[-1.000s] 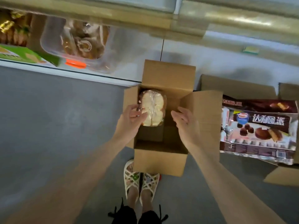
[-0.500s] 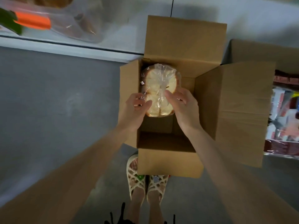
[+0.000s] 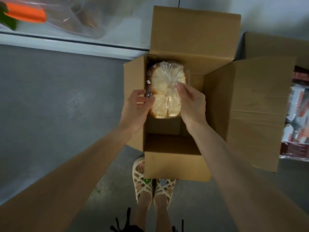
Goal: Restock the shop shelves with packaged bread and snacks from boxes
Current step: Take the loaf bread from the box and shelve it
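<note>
An open cardboard box (image 3: 177, 166) stands on the floor in front of my feet. Inside it, near the far left corner, stands a loaf of sliced bread in a clear plastic bag (image 3: 164, 81). My right hand (image 3: 192, 104) pinches the gathered plastic at the middle of the bag. My left hand (image 3: 137, 109) curls its fingers round the bag's left edge, by the box's left wall. The lower part of the box's inside is dark and bare cardboard.
A white bottom shelf (image 3: 66, 42) runs along the top left, holding clear bags of bread with an orange clip (image 3: 25, 14). A second box with red and white snack packs (image 3: 297, 118) stands at the right. Grey floor spreads to the left.
My right hand went from beside the bag to the bag's middle and pinched the plastic. My head has leaned closer over the box.
</note>
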The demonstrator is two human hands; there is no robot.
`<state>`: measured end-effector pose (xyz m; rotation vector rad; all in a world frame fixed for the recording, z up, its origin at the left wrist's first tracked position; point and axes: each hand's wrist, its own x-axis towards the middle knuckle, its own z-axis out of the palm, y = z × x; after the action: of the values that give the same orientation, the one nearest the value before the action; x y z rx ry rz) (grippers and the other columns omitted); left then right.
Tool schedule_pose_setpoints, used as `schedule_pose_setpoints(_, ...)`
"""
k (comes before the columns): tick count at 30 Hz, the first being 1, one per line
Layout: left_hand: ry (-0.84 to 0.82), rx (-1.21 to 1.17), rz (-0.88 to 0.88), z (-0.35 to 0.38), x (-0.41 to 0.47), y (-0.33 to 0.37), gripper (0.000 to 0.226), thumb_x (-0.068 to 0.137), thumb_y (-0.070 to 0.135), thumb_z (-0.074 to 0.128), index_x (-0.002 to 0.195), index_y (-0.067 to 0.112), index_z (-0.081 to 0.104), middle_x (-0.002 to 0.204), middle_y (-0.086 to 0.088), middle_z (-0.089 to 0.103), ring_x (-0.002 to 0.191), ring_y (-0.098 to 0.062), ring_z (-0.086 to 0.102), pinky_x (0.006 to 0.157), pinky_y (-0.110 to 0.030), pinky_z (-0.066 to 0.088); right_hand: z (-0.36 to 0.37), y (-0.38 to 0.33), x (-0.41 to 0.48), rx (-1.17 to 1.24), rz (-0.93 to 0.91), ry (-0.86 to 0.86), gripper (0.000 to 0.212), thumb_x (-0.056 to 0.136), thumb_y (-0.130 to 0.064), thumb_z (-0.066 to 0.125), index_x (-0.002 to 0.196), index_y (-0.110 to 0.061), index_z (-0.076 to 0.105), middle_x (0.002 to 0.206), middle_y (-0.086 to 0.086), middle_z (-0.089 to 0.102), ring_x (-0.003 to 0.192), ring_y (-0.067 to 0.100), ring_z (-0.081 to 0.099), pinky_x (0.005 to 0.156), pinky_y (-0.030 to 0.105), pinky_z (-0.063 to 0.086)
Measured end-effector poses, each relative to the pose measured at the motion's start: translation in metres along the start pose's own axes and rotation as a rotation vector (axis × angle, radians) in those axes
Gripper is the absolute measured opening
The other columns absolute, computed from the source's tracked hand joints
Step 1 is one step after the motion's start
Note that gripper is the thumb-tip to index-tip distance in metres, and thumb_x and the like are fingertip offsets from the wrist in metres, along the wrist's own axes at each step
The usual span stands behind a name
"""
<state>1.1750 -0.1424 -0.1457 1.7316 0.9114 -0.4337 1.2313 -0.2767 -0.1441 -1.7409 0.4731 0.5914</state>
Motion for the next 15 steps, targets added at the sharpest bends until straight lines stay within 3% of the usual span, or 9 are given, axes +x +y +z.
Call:
schedule_pose_setpoints(5, 0.0, -0.017, -0.007, -0.006, -0.008, 0.005, 0.045, 0.093, 0.039, 0.059, 0.132, 0.019, 0.049, 0.101, 0.014, 0.057, 0.094, -0.007, 0.059, 0.082, -0.026, 0.048, -0.005, -0.006, -0.008, 0.03, 0.043, 0.028, 0.015, 0.097, -0.026, 0.057, 0.098, -0.024, 0.072, 0.093, -0.004, 0.071, 0.097, 0.019, 0.068, 0.09, 0.044, 0.055)
schedule_pose_setpoints(10, -0.02, -0.009, 0.008, -0.014, -0.026, 0.02, 0.044, 0.093, 0.04, 0.059, 0.131, 0.02, 0.05, 0.108, 0.009, 0.06, 0.101, -0.011, 0.061, 0.088, -0.03, 0.05, -0.023, -0.014, -0.028, 0.02, 0.07, 0.015, 0.026, 0.097, -0.027, 0.057, 0.109, -0.009, 0.07, 0.1, 0.006, 0.07, 0.092, 0.016, 0.069, 0.072, 0.026, 0.056)
schedule_pose_setpoints(12, -0.029, -0.003, 0.02, -0.017, -0.034, 0.029, 0.044, 0.093, 0.04, 0.058, 0.131, 0.02, 0.05, 0.112, 0.007, 0.06, 0.105, -0.014, 0.061, 0.091, -0.032, 0.051, -0.031, -0.02, -0.039, 0.01, 0.073, 0.018, 0.023, 0.097, -0.027, 0.057, 0.104, -0.01, 0.072, 0.097, 0.005, 0.071, 0.086, 0.012, 0.069, 0.065, 0.018, 0.052)
schedule_pose_setpoints(15, -0.068, 0.0, 0.05, -0.021, -0.053, 0.046, 0.043, 0.095, 0.037, 0.056, 0.133, 0.019, 0.048, 0.112, 0.008, 0.057, 0.103, -0.011, 0.058, 0.084, -0.026, 0.05, -0.043, -0.038, -0.058, -0.017, 0.069, 0.031, 0.02, 0.096, -0.028, 0.058, 0.087, -0.017, 0.072, 0.086, 0.006, 0.07, 0.075, 0.009, 0.066, 0.063, 0.019, 0.052)
